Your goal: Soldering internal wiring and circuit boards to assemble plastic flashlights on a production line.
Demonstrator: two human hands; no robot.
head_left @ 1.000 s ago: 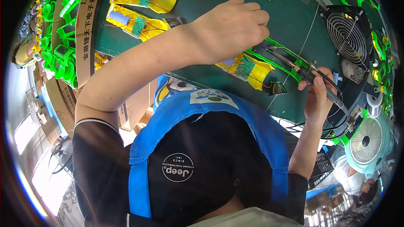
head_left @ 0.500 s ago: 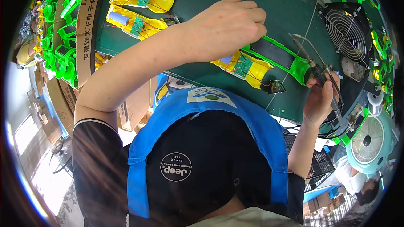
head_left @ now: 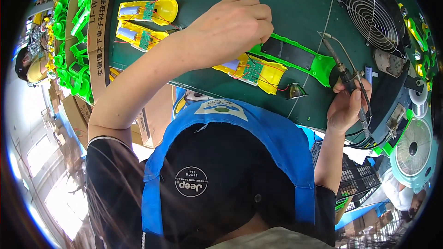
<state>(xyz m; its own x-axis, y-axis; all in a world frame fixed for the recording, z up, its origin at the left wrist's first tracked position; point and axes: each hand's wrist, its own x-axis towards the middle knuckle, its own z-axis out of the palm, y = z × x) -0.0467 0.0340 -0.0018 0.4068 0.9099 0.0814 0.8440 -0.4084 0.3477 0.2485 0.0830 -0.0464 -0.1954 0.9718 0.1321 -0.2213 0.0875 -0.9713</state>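
Observation:
My left hand [head_left: 237, 30] is bent over the far-left end of a long green plastic housing [head_left: 325, 68]. Its fingers are curled closed and the fingertips are hidden, so what they pinch does not show. In my right hand [head_left: 348, 103] is a soldering iron [head_left: 345, 70] with a thin curved tube along it, tip pointing away from me. The right fingertips are close to the housing's wide end. Below the left hand lies a yellow shell [head_left: 272, 76] with a green circuit board [head_left: 253, 71], a battery and red wires. A small shiny cup [head_left: 296, 91] stands beside it.
Two more yellow shells [head_left: 166, 10] with boards lie at the far left. A cardboard box [head_left: 102, 27] with green parts [head_left: 80, 80] borders the table's left. A black fan [head_left: 376, 16] and a metal block [head_left: 390, 62] stand at right, near a pale green fan [head_left: 413, 150].
The whole view has shifted, so the table things appear farther left. Both hands keep their grips, and the soldering iron stays in the right hand.

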